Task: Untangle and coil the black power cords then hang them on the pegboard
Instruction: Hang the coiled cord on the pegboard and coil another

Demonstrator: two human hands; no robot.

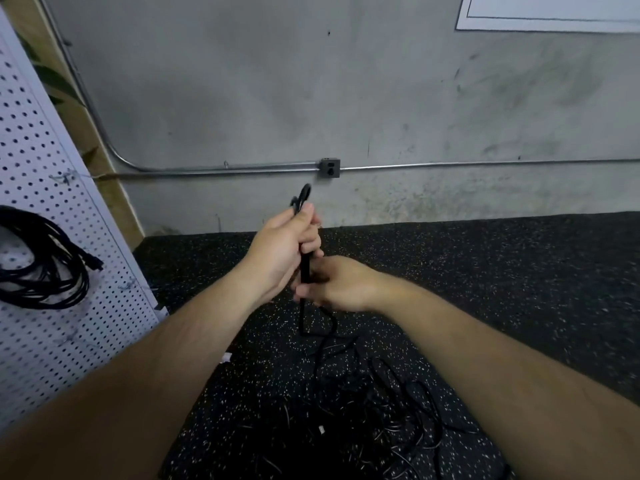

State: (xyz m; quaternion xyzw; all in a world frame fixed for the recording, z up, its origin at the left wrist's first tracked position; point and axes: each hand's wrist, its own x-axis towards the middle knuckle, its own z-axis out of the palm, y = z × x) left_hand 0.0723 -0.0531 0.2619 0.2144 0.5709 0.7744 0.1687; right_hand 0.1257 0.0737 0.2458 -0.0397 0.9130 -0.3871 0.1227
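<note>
My left hand (282, 252) grips a black power cord (305, 268) held upright, with a short loop of it sticking out above my fist. Just below, my right hand (337, 287) pinches the same cord. From there the cord drops to a tangled pile of black cords (381, 403) on the floor. At the left stands a white pegboard (41, 161), and a coiled black cord (45, 265) hangs on it.
The floor is black speckled rubber matting (485, 289). A grey concrete wall (346, 81) stands behind, with a metal conduit and an outlet box (329, 168) low on it. A white sheet (554, 15) hangs at top right.
</note>
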